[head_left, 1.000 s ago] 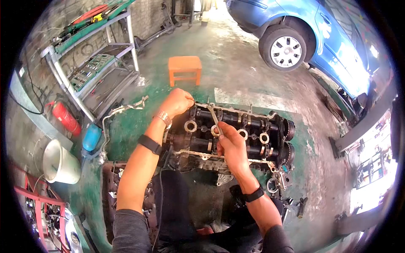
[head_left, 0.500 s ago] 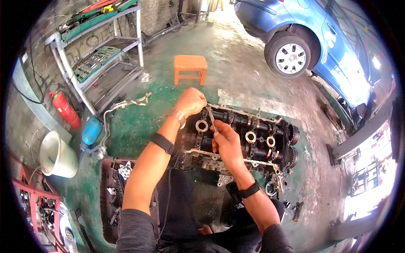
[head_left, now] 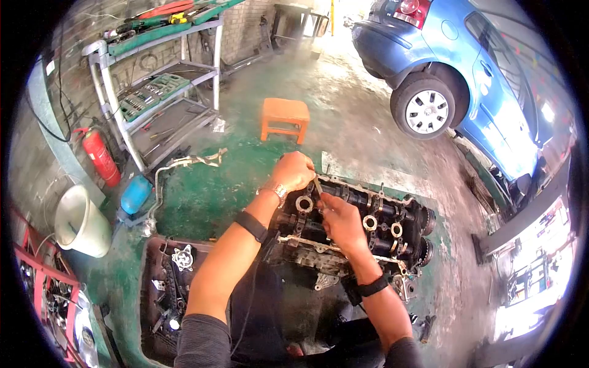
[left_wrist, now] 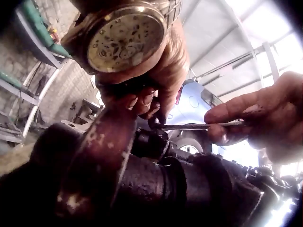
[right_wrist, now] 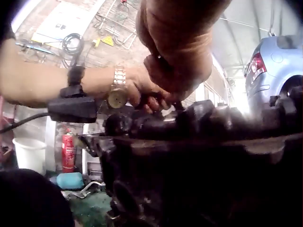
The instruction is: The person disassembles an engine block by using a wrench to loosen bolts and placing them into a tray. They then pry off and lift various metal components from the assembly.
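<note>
Across the lower middle of the head view lies a dark, oily cylinder head (head_left: 343, 211) with two camshafts and several pale rings. My right hand (head_left: 345, 224) pinches a slim metal wrench (left_wrist: 189, 126) between thumb and fingers, over the near-left part of the engine piece. The wrench's far end meets my left hand (head_left: 293, 172), whose fingers curl about that end at the back left corner. In the left wrist view the left fingertips (left_wrist: 147, 100) sit close over a dark bolt-like part (left_wrist: 151, 142). In the right wrist view the right hand (right_wrist: 177, 59) hides the wrench.
A brown tray (head_left: 146, 294) of loose parts lies left of my legs. Farther off stand an orange stool (head_left: 285, 110), a tool trolley (head_left: 113, 92), a fire extinguisher (head_left: 100, 156), a white bucket (head_left: 83, 224) and a raised blue car (head_left: 442, 73). A bent pipe (head_left: 159, 184) lies on the floor.
The right hand has moved the wrench left and away from me, so its far end now meets the left fingertips. The head view has shifted, and the engine piece appears lower and farther right.
</note>
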Available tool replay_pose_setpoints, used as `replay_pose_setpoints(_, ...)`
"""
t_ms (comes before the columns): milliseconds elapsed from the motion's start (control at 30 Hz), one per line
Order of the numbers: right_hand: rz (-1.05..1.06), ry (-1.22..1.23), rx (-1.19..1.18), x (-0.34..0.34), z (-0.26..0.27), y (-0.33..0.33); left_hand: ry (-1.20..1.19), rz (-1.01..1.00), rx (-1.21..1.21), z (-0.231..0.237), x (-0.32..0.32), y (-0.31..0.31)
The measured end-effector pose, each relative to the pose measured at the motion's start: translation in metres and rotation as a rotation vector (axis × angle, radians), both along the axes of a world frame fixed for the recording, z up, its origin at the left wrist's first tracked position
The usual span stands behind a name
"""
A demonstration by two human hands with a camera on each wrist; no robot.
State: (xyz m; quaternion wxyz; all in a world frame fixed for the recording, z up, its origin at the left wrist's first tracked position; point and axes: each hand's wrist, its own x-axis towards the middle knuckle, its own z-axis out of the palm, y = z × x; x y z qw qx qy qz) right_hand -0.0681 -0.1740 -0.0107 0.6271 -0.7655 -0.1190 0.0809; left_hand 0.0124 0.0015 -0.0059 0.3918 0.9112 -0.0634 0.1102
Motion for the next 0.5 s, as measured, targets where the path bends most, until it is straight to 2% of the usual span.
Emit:
replay_pose_setpoints(67,0.01,-0.051,-0.164,0.009,0.004,-0.012,-0.013,-0.016,0.0,-0.001,0.0,0.0)
replay_pose_setpoints(100,0.009,-0.075,-0.171,0.012,0.007,-0.016,-0.028,-0.001,0.012,-0.001,-0.002,-0.001)
replay_pose_setpoints(133,-0.008,-0.274,-0.222,0.026,-0.007,-0.025,-0.041,0.015,0.024,-0.001,-0.003,-0.002)
replay_pose_setpoints(233,-0.037,-0.251,-0.288,0.046,0.003,-0.041,-0.016,0.038,0.02,0.0,-0.002,-0.002)
replay_pose_setpoints(333,-0.103,-0.496,-0.579,0.067,0.011,-0.053,-0.003,0.053,0.027,-0.001,0.001,-0.001)
replay_pose_setpoints(400,-0.112,-0.481,-0.626,0.078,0.02,-0.056,-0.001,0.06,0.031,-0.003,0.002,-0.002)
replay_pose_setpoints(467,-0.066,-0.614,-0.755,0.09,0.026,-0.059,-0.01,0.12,0.062,0.0,-0.002,-0.005)
replay_pose_setpoints(500,-0.063,-0.612,-0.741,0.098,0.027,-0.059,-0.009,0.119,0.066,-0.001,-0.001,-0.004)
